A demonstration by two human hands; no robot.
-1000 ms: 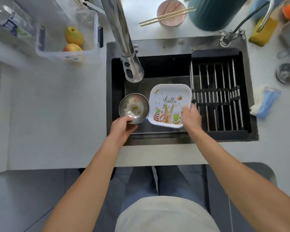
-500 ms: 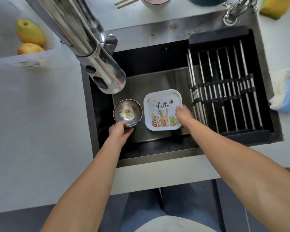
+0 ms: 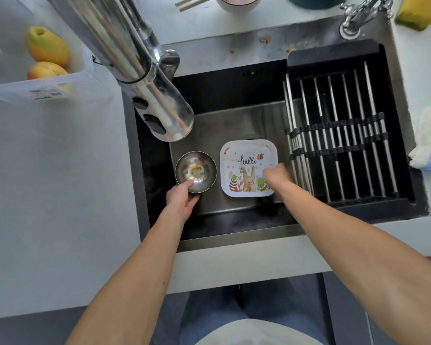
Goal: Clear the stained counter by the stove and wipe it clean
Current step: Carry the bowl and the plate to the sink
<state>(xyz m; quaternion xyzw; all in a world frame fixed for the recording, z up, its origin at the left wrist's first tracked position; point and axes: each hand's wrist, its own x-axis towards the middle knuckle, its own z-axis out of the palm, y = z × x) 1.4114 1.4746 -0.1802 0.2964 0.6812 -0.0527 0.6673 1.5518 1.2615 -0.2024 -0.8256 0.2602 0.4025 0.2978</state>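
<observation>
Deep inside the black sink (image 3: 234,220), my left hand (image 3: 181,197) grips the near rim of a small steel bowl (image 3: 197,170) with food residue in it. My right hand (image 3: 275,176) holds the right edge of a square white plate (image 3: 244,168) printed with "hello" and a rabbit. Bowl and plate sit side by side at the sink bottom, close to each other. A white and blue cloth (image 3: 429,143) lies on the counter to the right of the sink.
A large chrome faucet head (image 3: 159,113) hangs over the sink's left side. A black roll-up rack (image 3: 339,135) covers the sink's right part. A clear bin with fruit (image 3: 47,53) stands at the left. A yellow sponge (image 3: 416,16), a small tap (image 3: 356,18) and a bowl with chopsticks (image 3: 237,2) lie behind.
Both hands have lowered the bowl and the plate from mid-sink height down to the sink bottom. The view has moved closer over the sink.
</observation>
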